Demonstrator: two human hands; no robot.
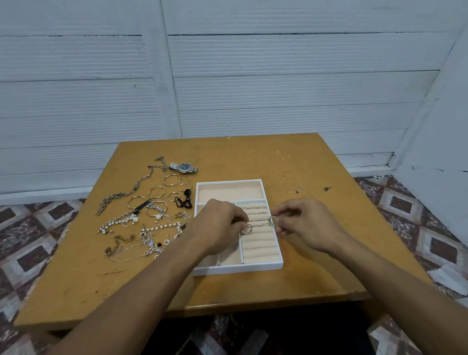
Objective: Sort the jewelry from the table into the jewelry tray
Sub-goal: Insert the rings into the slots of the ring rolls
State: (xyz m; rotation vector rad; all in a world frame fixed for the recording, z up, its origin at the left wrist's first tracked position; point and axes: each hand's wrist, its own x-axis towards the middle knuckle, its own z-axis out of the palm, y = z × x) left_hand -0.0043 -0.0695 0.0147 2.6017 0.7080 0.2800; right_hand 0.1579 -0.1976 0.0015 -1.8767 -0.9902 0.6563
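The white jewelry tray with peach lining lies in the middle of the wooden table. Both hands hover over its ring-roll section on the right. My left hand pinches a silver ring at the left end of the rolls. My right hand pinches another silver ring at the right end. Several rings sit in the upper rolls. Loose jewelry lies left of the tray: a wristwatch, chain necklaces, hoop bangles and pearl bracelets.
A few small rings lie on the table right of the tray. A black item rests by the tray's upper left corner. White panelled walls close off the back and right. Patterned tiles cover the floor.
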